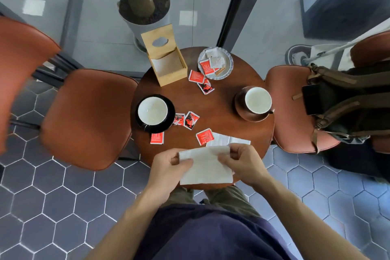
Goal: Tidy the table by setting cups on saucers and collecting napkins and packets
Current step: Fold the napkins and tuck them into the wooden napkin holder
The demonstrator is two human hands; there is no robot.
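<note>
Round wooden surface (221, 101) between orange chairs. Both cups (152, 110) (257, 100) are sitting on saucers, done. Red packets (196, 76) are lying loose, second napkin (229, 140) waiting. Left hand (168, 165) and right hand (240, 161) are pinching a napkin (205, 168) at near edge, fingers curled on its side edges, long axis left-right.
</note>
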